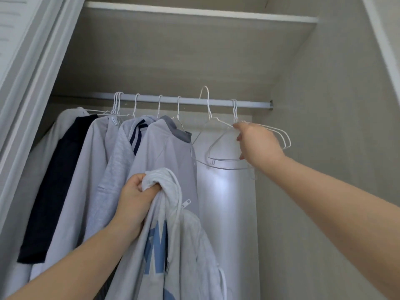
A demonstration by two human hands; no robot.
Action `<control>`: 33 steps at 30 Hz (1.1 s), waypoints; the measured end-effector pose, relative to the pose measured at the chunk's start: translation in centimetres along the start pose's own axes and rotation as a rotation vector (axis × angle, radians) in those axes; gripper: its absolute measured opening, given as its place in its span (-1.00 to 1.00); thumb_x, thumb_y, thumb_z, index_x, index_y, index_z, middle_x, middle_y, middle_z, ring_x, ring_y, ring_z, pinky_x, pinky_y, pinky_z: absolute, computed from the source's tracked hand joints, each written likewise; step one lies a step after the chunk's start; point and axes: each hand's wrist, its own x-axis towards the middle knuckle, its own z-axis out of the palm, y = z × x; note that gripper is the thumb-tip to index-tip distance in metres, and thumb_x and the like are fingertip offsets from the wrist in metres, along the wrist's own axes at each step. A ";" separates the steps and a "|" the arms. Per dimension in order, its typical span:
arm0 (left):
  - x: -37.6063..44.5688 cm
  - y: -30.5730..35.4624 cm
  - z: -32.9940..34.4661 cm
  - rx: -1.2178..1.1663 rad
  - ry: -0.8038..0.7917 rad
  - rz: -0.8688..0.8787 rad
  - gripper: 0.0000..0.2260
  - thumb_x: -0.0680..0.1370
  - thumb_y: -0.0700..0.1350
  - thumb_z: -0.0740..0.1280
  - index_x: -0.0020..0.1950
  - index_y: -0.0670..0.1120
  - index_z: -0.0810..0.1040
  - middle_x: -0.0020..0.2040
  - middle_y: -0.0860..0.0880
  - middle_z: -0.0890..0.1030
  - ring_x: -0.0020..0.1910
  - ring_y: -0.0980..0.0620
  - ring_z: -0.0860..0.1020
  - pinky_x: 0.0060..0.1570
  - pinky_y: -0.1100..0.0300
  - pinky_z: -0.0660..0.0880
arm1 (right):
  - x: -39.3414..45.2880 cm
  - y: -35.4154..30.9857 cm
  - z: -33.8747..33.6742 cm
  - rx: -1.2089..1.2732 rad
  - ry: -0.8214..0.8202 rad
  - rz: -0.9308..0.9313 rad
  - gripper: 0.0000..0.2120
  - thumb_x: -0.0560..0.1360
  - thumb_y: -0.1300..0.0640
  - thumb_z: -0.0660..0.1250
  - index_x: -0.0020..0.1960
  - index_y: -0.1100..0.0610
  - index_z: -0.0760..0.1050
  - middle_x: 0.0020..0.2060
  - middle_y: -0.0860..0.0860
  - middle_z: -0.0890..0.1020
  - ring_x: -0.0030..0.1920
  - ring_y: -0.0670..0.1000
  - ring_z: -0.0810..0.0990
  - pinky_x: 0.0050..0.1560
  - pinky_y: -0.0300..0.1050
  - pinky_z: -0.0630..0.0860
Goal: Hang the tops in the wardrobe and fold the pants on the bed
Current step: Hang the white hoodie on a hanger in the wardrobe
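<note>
**A:** What does the head view show?

**B:** An open wardrobe (324, 105) seen from below. A white rail (194, 101) runs across it. On the rail's left part hang several tops (164, 148), pale grey, white and one dark navy, packed close. To their right hang bare white wire hangers.

**A:** Where are the hands?

**B:** The left hand (138, 198), low and centre, has its fingers curled tight round a bunched fold of a white zip hoodie (188, 245) with pale blue lettering. The hoodie hangs from that grip, in front of the hung tops, not yet on a hanger. The right hand (257, 144) reaches up to an empty wire hanger (218, 124) whose hook (205, 92) stands above the rail. Its fingers seem closed on the hanger's right shoulder, though the back of the hand hides the exact hold.

**A:** How will these handle?

**B:** The hoodie looks soft, limp and fairly light, so it will sag and slide. Holding it at the collar or shoulder seam should give the most control. The hanger looks thin and springy, best held near the neck.
</note>
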 end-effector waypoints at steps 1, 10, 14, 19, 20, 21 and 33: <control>-0.4 0.0 0.0 -0.008 -0.005 -0.008 -0.92 0.52 -0.24 0.36 -0.08 -0.08 0.51 -0.27 0.06 0.64 -0.32 0.20 0.61 -0.35 0.34 0.53 | -1.5 0.2 -0.6 0.049 -0.020 0.012 -0.53 0.40 0.44 0.24 0.26 0.14 0.44 0.11 0.04 0.60 -0.08 0.15 0.64 0.01 -0.02 0.54; -6.9 1.4 -5.2 0.052 -0.003 -0.190 -0.91 0.57 -0.19 0.31 -0.02 -0.01 0.56 -0.22 0.07 0.70 -0.23 0.15 0.65 -0.20 0.21 0.58 | -14.8 3.6 -7.5 0.595 -0.016 0.092 -0.61 0.50 0.32 0.14 0.05 -0.12 0.55 -0.20 -0.33 0.65 -0.60 -0.11 0.53 -0.44 -0.46 0.41; -10.2 3.4 -6.9 0.142 0.042 -0.256 -0.91 0.55 -0.19 0.35 0.04 -0.08 0.54 -0.05 -0.12 0.67 -0.06 -0.05 0.61 0.06 -0.08 0.55 | -18.7 6.9 -9.5 0.822 -0.059 0.112 -0.62 0.51 0.27 0.20 -0.06 -0.19 0.61 -0.17 -0.24 0.68 -0.62 -0.11 0.43 -0.44 -0.22 0.57; -14.7 6.2 -7.9 0.273 0.060 -0.317 -0.75 0.52 -0.15 0.39 0.15 -0.18 0.47 0.04 -0.21 0.61 0.00 -0.10 0.56 0.12 -0.10 0.51 | -22.3 8.2 -10.8 1.024 -0.205 0.128 -0.60 0.52 0.25 0.21 -0.03 -0.23 0.63 -0.14 -0.09 0.69 -0.62 -0.12 0.33 -0.47 -0.25 0.53; -15.2 6.6 -8.1 0.302 0.068 -0.315 -0.77 0.52 -0.15 0.39 0.14 -0.16 0.48 0.02 -0.17 0.61 -0.01 -0.09 0.56 0.09 -0.06 0.51 | -22.6 8.3 -11.1 1.054 -0.229 0.126 -0.60 0.51 0.27 0.21 -0.03 -0.20 0.64 -0.16 -0.08 0.69 -0.62 -0.12 0.32 -0.48 -0.26 0.51; -15.9 7.1 -8.4 0.331 0.068 -0.315 -0.78 0.52 -0.17 0.39 0.14 -0.17 0.48 0.02 -0.15 0.61 0.00 -0.07 0.56 0.09 -0.03 0.50 | -23.1 8.3 -11.4 1.078 -0.260 0.131 -0.60 0.51 0.29 0.20 -0.03 -0.18 0.64 -0.18 -0.06 0.69 -0.63 -0.11 0.31 -0.48 -0.27 0.51; -17.5 11.0 -11.0 0.424 -0.234 -0.392 -0.86 0.54 -0.31 0.31 -0.16 -0.10 0.50 -0.26 0.03 0.62 -0.21 0.06 0.55 -0.30 0.33 0.51 | -23.8 4.6 -11.8 1.300 -0.507 0.314 -0.69 0.58 0.32 0.12 0.00 0.07 0.60 -0.53 -0.10 0.54 -0.70 -0.18 0.24 -0.53 -0.41 0.43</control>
